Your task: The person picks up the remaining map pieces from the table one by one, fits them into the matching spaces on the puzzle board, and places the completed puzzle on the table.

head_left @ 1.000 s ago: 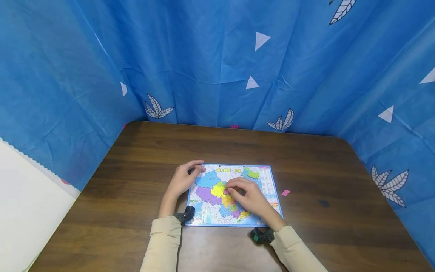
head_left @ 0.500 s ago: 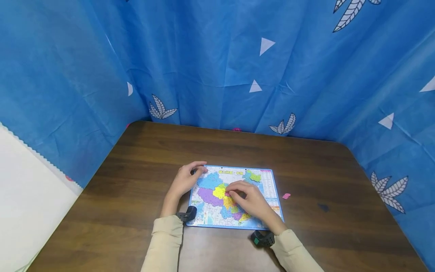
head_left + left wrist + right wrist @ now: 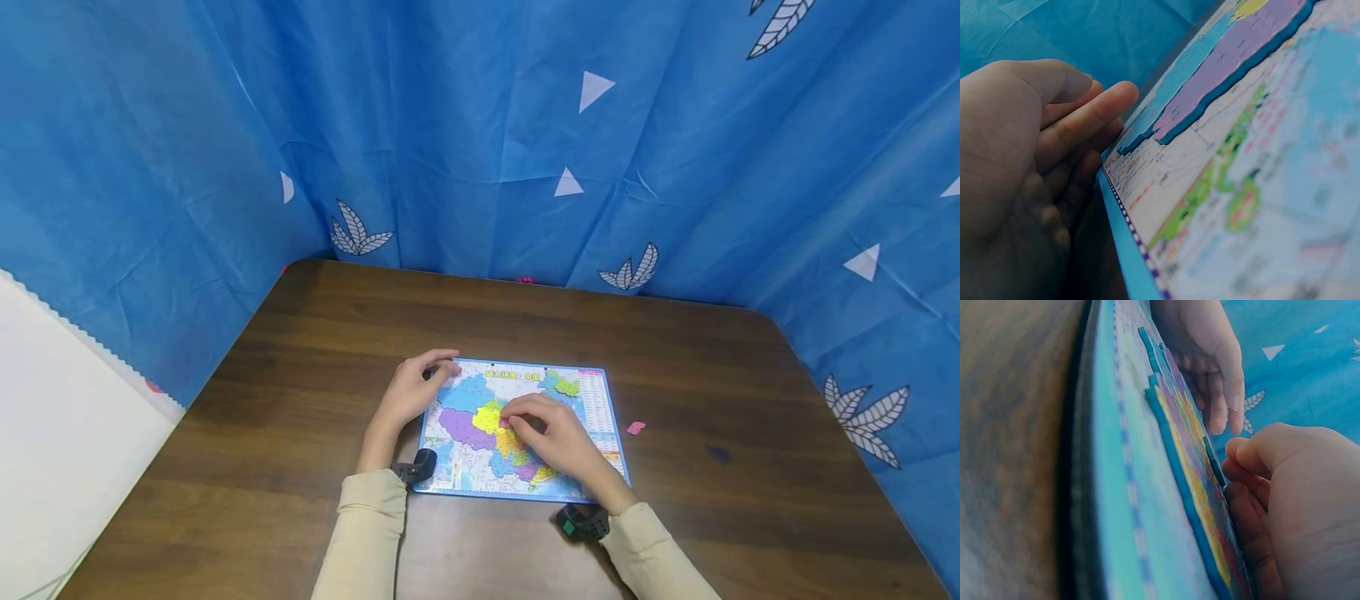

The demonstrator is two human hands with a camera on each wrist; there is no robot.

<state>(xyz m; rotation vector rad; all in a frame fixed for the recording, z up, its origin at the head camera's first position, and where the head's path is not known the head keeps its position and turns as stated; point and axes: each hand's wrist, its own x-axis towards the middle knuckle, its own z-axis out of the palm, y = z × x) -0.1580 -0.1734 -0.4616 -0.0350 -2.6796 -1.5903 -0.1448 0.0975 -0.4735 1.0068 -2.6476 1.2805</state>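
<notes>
A magnetic map puzzle board (image 3: pixel 465 475) with a blue border lies flat on the table. Coloured puzzle pieces cover much of it, among them a purple piece (image 3: pixel 465 427) and a yellow piece (image 3: pixel 487 418). My right hand (image 3: pixel 551 433) is over the middle of the board, thumb and forefinger pinching a small pink puzzle piece (image 3: pixel 505 422) against the assembled pieces; the fingers hide part of it. My left hand (image 3: pixel 412 390) rests at the board's upper left edge, fingers loosely bent and holding nothing. The left wrist view shows its fingertips (image 3: pixel 1124 94) beside the border.
One loose pink puzzle piece (image 3: pixel 636 427) lies on the wooden table (image 3: pixel 675 350) just right of the board. Farther right is a small dark piece (image 3: pixel 718 453). A blue curtain (image 3: pixel 465 150) hangs behind the table, and white cloth (image 3: pixel 60 442) is at the left.
The head view shifts slightly. Both hands keep almost the same places on the board, the right still pinching the pink puzzle piece.
</notes>
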